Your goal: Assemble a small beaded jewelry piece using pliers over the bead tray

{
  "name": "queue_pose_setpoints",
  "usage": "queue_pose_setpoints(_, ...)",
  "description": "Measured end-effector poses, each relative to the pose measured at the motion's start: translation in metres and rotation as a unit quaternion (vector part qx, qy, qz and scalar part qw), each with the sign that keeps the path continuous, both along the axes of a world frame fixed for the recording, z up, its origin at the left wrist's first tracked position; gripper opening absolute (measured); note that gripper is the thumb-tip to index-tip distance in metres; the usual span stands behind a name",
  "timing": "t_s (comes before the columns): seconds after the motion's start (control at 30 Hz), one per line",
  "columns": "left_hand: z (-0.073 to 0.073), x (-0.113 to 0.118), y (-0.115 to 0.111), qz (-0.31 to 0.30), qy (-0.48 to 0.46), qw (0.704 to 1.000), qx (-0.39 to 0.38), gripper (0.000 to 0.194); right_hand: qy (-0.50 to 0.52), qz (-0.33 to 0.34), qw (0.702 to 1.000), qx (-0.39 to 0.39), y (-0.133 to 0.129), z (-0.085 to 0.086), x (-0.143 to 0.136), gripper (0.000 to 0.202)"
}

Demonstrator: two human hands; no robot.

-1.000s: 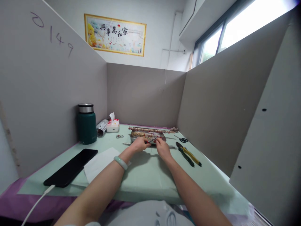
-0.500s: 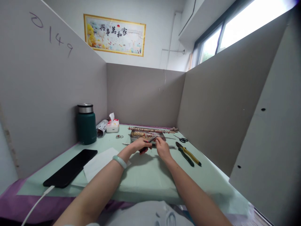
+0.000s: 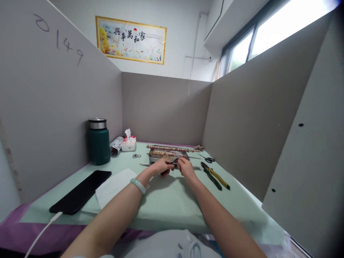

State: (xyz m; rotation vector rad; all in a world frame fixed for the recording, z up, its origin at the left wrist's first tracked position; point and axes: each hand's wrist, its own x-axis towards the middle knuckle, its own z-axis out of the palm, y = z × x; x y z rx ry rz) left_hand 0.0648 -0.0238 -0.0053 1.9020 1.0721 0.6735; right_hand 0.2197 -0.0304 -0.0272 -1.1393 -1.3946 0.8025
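My left hand [image 3: 162,166] is closed around pliers with dark red and black handles [image 3: 165,173]. Their grey jaws [image 3: 174,159] point up and right, towards my other hand. Close by, my right hand [image 3: 185,167] is closed in a pinch near the jaw tips; whatever lies between its fingers is too small to make out. Just behind both hands is a metal tray [image 3: 151,158] with gold and red small pieces in it. A rod strung with beads [image 3: 172,148] lies across the tray's far side.
A thin metal rod [image 3: 144,164] lies in front of the tray. To the right are green-and-yellow pliers [image 3: 215,176] and scissors [image 3: 209,159]. On the left stand a green bottle [image 3: 99,143], a tissue box [image 3: 129,144], a phone [image 3: 80,191] and white paper [image 3: 114,186]. Grey partitions [image 3: 166,107] enclose the table.
The pliers in my left hand have tilted, and their jaws look lower and less visible. My right hand has shifted slightly, staying close to the jaws.
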Motion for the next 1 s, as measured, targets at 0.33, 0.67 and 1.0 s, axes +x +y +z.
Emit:
queue_pose_setpoints(0.33, -0.002, 0.0, -0.002, -0.027, 0.007, 1.0, -0.006, 0.021, -0.113, -0.063, 0.99, 0.058, 0.005, -0.005, 0.004, 0.023)
queue_pose_setpoints(0.67, 0.0, 0.002, -0.004, -0.023, 0.006, 1.0, -0.019, 0.024, -0.208, -0.094, 0.97, 0.086, 0.003, -0.006, 0.006, 0.025)
queue_pose_setpoints(1.0, -0.012, 0.001, 0.007, -0.017, 0.019, 1.0, -0.003, 0.024, -0.217, -0.097, 0.969, 0.062, -0.001, -0.004, 0.004, 0.023)
